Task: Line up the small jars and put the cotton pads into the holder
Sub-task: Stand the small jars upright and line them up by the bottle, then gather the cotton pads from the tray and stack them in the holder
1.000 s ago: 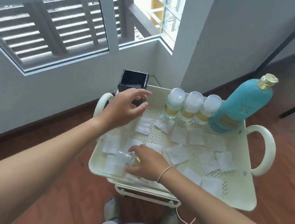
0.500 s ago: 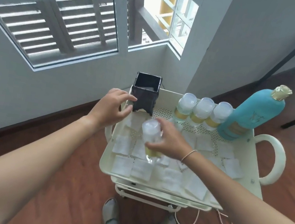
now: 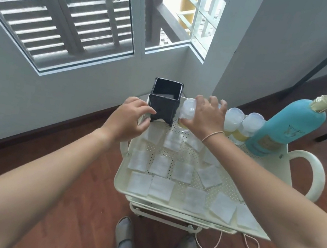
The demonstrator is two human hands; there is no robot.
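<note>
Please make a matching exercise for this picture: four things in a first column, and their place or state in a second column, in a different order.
Things:
1. black holder
2. small jar
3. teal bottle
4. cotton pads

Place or state:
A. spread flat over the tray
B. far right corner, gold cap
C. in the grip of the right hand
D. far left corner, beside the left hand

Pairs: 1-D, 2-C, 3-B, 4-A
</note>
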